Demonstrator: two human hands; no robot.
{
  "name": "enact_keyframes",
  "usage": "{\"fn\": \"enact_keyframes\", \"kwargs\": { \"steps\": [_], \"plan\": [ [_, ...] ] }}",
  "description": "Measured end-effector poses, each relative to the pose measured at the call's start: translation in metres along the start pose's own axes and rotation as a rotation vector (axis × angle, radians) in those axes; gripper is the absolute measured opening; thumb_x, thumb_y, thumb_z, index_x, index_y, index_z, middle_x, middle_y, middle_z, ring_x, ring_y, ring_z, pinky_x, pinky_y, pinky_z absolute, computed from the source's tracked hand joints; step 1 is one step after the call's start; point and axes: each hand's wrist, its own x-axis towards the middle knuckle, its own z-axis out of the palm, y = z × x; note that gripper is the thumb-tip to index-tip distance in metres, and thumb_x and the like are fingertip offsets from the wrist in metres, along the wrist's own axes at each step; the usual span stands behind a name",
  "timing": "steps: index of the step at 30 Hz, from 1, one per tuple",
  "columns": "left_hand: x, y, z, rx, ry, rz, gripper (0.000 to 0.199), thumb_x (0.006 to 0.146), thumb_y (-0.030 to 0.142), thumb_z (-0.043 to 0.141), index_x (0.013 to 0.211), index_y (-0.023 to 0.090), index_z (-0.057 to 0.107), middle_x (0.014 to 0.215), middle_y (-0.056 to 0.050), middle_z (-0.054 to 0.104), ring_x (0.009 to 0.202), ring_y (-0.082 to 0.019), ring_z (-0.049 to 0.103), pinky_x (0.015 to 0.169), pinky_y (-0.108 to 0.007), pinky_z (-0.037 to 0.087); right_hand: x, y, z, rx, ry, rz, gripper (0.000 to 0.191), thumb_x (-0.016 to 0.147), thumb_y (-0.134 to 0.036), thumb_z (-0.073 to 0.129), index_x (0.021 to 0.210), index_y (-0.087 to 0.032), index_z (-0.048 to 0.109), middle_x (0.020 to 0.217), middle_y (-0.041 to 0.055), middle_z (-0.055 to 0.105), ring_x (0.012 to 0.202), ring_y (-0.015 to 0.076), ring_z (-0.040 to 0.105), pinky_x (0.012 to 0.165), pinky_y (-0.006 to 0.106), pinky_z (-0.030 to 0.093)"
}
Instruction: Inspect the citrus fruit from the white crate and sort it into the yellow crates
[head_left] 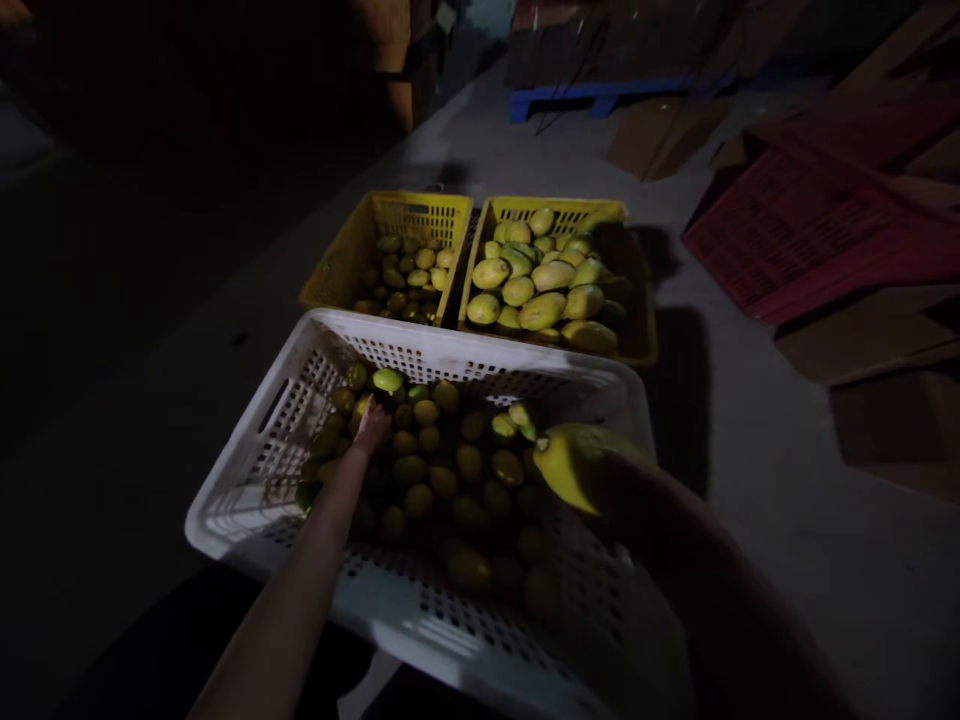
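Observation:
A white perforated crate [442, 345] stands right in front of me, holding many yellow-green lemon-like fruits [420, 470]. My left hand [374, 424] reaches down among them near the far left side. It is beside a bright green fruit [388, 380]; its fingers are too dark to show whether they grip anything. My right hand [626, 490], mostly in deep shadow, is raised at the crate's right side. It is closed around a large yellow-green lemon-like fruit [566, 465], whose brown tip points left.
Behind the white crate stand two yellow crates: the left one [337, 265] with smaller fruits, the right one [637, 300] with larger ones. A red crate [817, 220] leans among cardboard pieces [847, 335] at right. A blue pallet [600, 98] carries a load at the back.

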Motion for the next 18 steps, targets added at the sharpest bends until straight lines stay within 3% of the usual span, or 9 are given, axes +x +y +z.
{"fn": "enact_keyframes", "kwargs": {
  "steps": [3, 5, 7, 10, 13, 15, 18],
  "plan": [
    [-0.017, -0.004, -0.022, -0.015, -0.009, -0.005, 0.031, 0.077, 0.016, 0.06, 0.107, 0.015, 0.068, 0.101, -0.014, 0.071, 0.119, -0.032, 0.053, 0.117, -0.052, 0.016, -0.009, -0.012, 0.013, 0.036, 0.006, 0.047, 0.038, 0.069, -0.05, 0.075, 0.096, -0.024, 0.074, 0.09, 0.0064, 0.076, 0.085, 0.0277, 0.072, 0.064, 0.034, 0.06],
    [-0.032, -0.007, -0.044, -0.044, 0.004, -0.022, 0.043, 0.07, 0.022, 0.07, 0.113, 0.016, 0.066, 0.105, -0.012, 0.07, 0.115, -0.033, 0.055, 0.114, -0.053, 0.024, -0.014, -0.018, 0.022, 0.068, -0.032, 0.031, 0.037, 0.068, -0.049, 0.076, 0.092, -0.022, 0.072, 0.09, 0.0066, 0.076, 0.082, 0.025, 0.072, 0.062, 0.031, 0.059],
    [-0.049, -0.008, -0.074, -0.076, 0.035, -0.034, 0.057, 0.067, 0.026, 0.074, 0.122, 0.016, 0.06, 0.113, -0.011, 0.068, 0.113, -0.032, 0.057, 0.108, -0.048, 0.036, -0.022, -0.024, 0.031, 0.106, -0.078, 0.021, 0.034, 0.068, -0.047, 0.076, 0.09, -0.022, 0.071, 0.09, 0.0064, 0.075, 0.079, 0.0231, 0.071, 0.058, 0.029, 0.058],
    [-0.084, -0.002, -0.136, -0.23, 0.164, 0.041, 0.062, 0.073, 0.028, 0.07, 0.131, 0.019, 0.051, 0.127, -0.008, 0.062, 0.113, -0.024, 0.058, 0.098, -0.035, 0.045, -0.039, -0.03, 0.043, 0.154, -0.142, -0.012, 0.028, 0.065, -0.042, 0.078, 0.083, -0.023, 0.07, 0.087, 0.0053, 0.075, 0.067, 0.0196, 0.068, 0.051, 0.027, 0.055],
    [-0.13, 0.021, -0.202, -0.586, 0.332, 0.152, 0.064, 0.071, 0.019, 0.069, 0.131, 0.02, 0.047, 0.132, -0.008, 0.057, 0.111, -0.021, 0.058, 0.093, -0.032, 0.049, -0.062, -0.03, 0.051, 0.216, -0.215, -0.108, 0.026, 0.06, -0.035, 0.082, 0.08, -0.023, 0.07, 0.088, 0.0027, 0.074, 0.064, 0.016, 0.067, 0.056, 0.026, 0.056],
    [-0.165, 0.043, -0.236, -0.768, 0.404, 0.203, 0.067, 0.067, 0.015, 0.071, 0.129, 0.02, 0.045, 0.134, -0.01, 0.054, 0.113, -0.022, 0.057, 0.091, -0.032, 0.05, -0.076, -0.028, 0.056, 0.267, -0.266, -0.133, 0.03, 0.058, -0.032, 0.084, 0.084, -0.024, 0.07, 0.091, 0.002, 0.074, 0.068, 0.0161, 0.068, 0.062, 0.027, 0.058],
    [-0.212, 0.077, -0.256, -0.973, 0.448, 0.288, 0.067, 0.068, 0.016, 0.07, 0.128, 0.023, 0.041, 0.134, -0.008, 0.053, 0.117, -0.022, 0.056, 0.093, -0.034, 0.05, -0.09, -0.025, 0.064, 0.362, -0.347, -0.161, 0.034, 0.062, -0.032, 0.083, 0.092, -0.024, 0.069, 0.093, 0.0016, 0.074, 0.076, 0.0178, 0.068, 0.07, 0.031, 0.059]
  ]
}}
